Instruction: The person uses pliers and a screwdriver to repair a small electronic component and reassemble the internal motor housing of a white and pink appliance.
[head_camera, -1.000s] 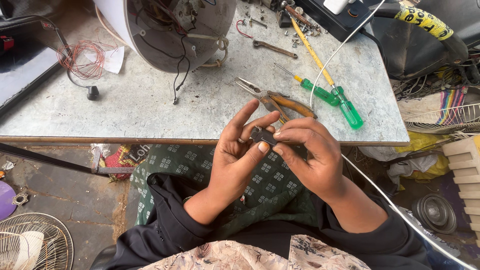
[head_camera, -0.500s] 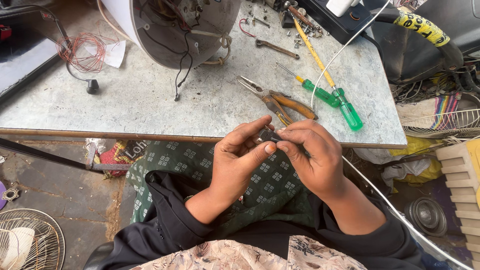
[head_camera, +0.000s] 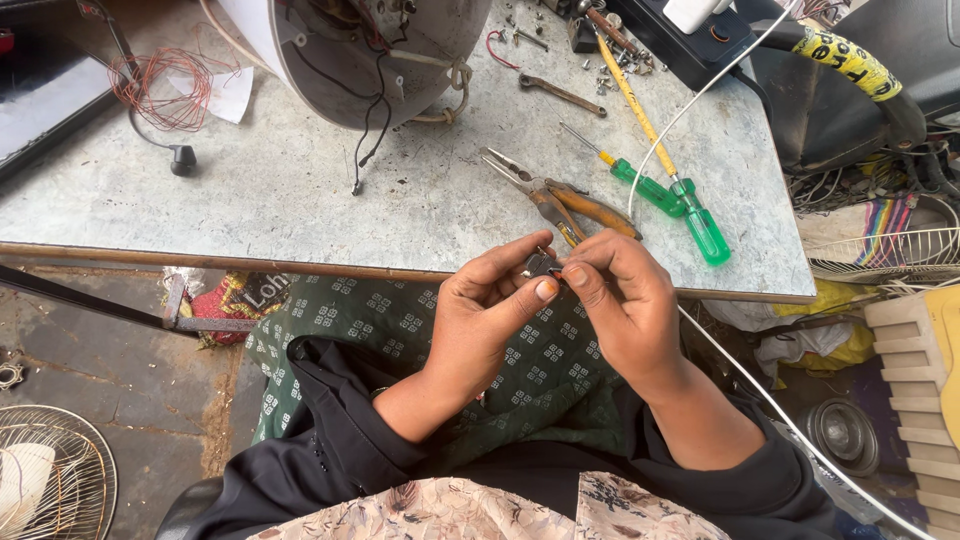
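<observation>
Grey speckled workbench lies before me. Both my left hand and right hand pinch one small dark metal part between fingertips, just above the bench edge. Orange-handled pliers lie idle nearby; handling looks unfinished.

The surface is mottled grey with a brown front edge; two screwdrivers have translucent green handles, one with a yellow shaft; the pliers carry orange-brown grips; a coil of wire is copper-red; the cable is white; the small part between the fingers is dark grey; the lap cloth is dark green with a pale square print; the sleeves are black.
</observation>
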